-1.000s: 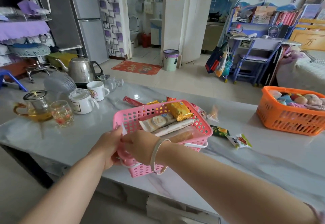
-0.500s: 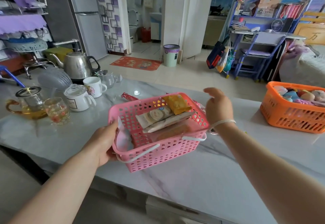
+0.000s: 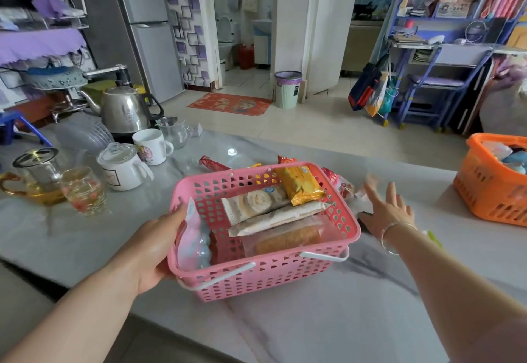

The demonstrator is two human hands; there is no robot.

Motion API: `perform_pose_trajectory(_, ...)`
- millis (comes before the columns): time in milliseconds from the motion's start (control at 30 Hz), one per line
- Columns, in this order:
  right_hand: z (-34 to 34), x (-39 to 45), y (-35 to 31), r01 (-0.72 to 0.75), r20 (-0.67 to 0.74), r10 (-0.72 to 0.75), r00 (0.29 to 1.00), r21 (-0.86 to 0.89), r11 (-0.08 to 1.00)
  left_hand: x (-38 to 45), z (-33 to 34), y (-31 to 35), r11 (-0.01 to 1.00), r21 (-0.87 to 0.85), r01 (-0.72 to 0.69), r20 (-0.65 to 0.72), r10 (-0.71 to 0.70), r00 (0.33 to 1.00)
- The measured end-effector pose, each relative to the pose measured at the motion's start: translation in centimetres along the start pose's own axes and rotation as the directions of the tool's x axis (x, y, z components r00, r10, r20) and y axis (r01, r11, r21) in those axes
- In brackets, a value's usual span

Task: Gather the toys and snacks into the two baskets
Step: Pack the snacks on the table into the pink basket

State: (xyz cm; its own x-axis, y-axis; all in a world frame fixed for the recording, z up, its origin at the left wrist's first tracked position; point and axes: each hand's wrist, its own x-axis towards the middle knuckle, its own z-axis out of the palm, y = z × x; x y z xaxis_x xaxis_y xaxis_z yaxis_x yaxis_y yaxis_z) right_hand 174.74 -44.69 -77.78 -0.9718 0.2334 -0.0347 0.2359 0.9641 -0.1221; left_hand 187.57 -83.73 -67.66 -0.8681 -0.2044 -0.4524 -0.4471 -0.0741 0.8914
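Pink basket of perforated plastic gripped by left hand; right hand spread open, empty.

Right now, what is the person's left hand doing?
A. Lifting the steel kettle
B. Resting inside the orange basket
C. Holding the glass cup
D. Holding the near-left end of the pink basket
D: the left hand wraps around the near-left end of the pink basket, thumb over the rim, while the right hand is open and spread beside the basket, holding nothing.
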Motion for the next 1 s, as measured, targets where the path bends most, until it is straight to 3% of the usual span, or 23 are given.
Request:
perform_pose_trajectory(133, 0.4, 3.1, -0.7, 0.018, -0.032, -0.017, 0.999, 0.022, 1.0, 0.7, 0.3, -0.2, 1.0, -0.003, 0.007, 0.011, -0.007, 1.0)
perform_pose_trajectory(300, 2.6, 4.7, -0.5, -0.001, 0.044, -0.005, 0.999, 0.143, 0.99, 1.4, 0.6, -0.1, 1.0, -0.02, 0.012, 0.004, -0.012, 1.0)
perform_pose_trajectory(467, 2.1, 4.3, -0.4, -0.047, -0.142, 0.079, 0.987, 0.215, 0.976, 1.2, 0.9, 0.2, 1.0, -0.01, 0.003, 0.003, -0.003, 1.0)
perform_pose_trajectory(567, 0.2, 2.5, -1.1, -0.001, -0.27, 0.096, 0.958, 0.331, 0.943, 0.5, 1.0, 0.4, 1.0, -0.012, 0.003, 0.005, -0.003, 1.0)
perform_pose_trajectory(633, -2.1, 1.0, -2.1, 0.057, -0.376, 0.125, 0.918, 0.439, 0.897, -0.1, 1.0, 0.7, 1.0, -0.008, 0.003, 0.006, -0.003, 1.0)
perform_pose_trajectory(733, -6.2, -1.6, -3.5, 0.254, -0.553, 0.046, 0.832, 0.453, 0.854, -1.1, 1.0, 1.1, 1.0, -0.004, -0.005, 0.013, 0.005, 1.0)
perform_pose_trajectory(867, -12.3, -8.2, -6.9, 0.527, -0.673, -0.038, 0.739, 0.542, 0.654, -3.1, 0.5, 1.5, 1.0, 0.003, -0.017, 0.008, 0.017, 1.0)
perform_pose_trajectory(1000, -15.7, -16.9, -12.5, 0.686, -0.636, -0.279, 0.719, 0.587, 0.43, -4.5, 0.2, 1.4, 0.999, 0.04, -0.007, -0.013, 0.008, 1.0)
